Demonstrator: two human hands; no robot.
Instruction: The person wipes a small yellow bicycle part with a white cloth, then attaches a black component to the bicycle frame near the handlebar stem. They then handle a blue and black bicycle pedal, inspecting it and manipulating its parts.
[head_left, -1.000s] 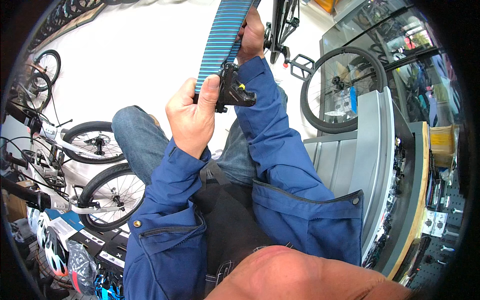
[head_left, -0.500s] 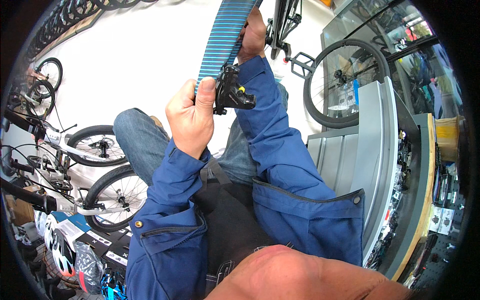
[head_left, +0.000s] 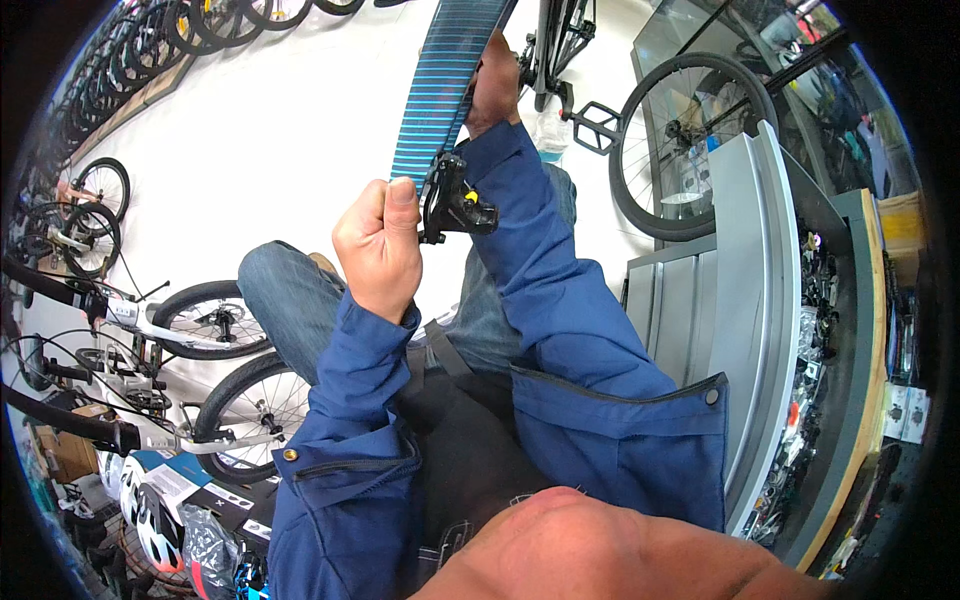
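Note:
A dark bicycle tube with bright blue stripes [head_left: 430, 120] slants up from the middle of the view, leaving it at the top. Near its lower end hangs a black disc brake caliper [head_left: 455, 200] with a small yellow part. My left hand [head_left: 380, 240] is closed around the tube's lower end, its thumb pressed on top beside the caliper. Higher up, on the tube's right side, my right hand [head_left: 493, 88] is curled against it; the tube hides its fingertips.
A bicycle wheel [head_left: 690, 145] and a black pedal [head_left: 597, 127] are at the upper right, above a grey metal cabinet [head_left: 690, 310]. White bicycles [head_left: 140, 315] stand at my left. Helmets [head_left: 158, 525] and boxes lie at the lower left. More bicycle wheels line the far left.
The view has shifted slightly. Both hands and the caliper appear a little lower and further left. Each hand keeps its hold on the striped tube.

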